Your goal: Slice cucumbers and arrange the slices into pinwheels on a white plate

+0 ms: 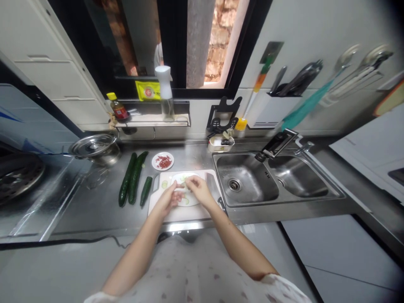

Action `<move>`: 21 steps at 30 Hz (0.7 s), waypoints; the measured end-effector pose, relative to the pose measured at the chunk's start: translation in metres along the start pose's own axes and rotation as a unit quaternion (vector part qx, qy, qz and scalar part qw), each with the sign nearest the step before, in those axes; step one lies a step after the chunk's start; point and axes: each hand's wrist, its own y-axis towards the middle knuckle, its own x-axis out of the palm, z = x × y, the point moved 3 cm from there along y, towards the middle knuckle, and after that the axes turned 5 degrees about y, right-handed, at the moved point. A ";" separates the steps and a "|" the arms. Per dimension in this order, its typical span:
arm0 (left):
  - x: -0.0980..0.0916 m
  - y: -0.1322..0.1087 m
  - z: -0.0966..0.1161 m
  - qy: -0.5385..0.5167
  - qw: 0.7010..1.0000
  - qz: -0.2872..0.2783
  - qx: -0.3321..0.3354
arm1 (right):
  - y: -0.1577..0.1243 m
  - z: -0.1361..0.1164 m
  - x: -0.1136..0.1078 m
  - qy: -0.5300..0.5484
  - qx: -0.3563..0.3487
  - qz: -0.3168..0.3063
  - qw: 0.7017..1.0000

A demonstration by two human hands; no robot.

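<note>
My right hand (198, 189) is closed in a pinch over a white plate (190, 203), on a small green piece that looks like a cucumber slice (185, 185). Facing it, my left hand (169, 198) has its thumb and fingers apart, one tip close to that slice; whether it touches is too small to tell. Pale cucumber slices (186, 201) lie on the plate. Another slice (164, 184) rests on the cutting board (172, 215) beneath. Along the board's right side lies a knife (213, 185), its black handle toward me.
Two long cucumbers (135, 176) and a shorter cut one (146, 191) lie left of the board. Behind it stands a small plate of chopped red pieces (163, 161). A lidded pot (96, 149) is at back left, a double sink (246, 179) at right, a shelf (151, 120) under the window.
</note>
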 end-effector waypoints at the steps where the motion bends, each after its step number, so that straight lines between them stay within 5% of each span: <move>1: 0.002 0.000 -0.002 -0.024 0.999 -0.020 -0.021 | -0.001 -0.001 0.000 0.004 0.001 -0.006 1.000; 7: 0.003 0.000 0.003 -0.107 0.993 -0.052 -0.002 | -0.005 -0.005 0.002 0.001 0.012 -0.061 0.998; 21: -0.001 -0.018 0.028 0.010 0.992 0.042 0.120 | -0.006 -0.005 0.004 -0.011 0.030 -0.093 0.995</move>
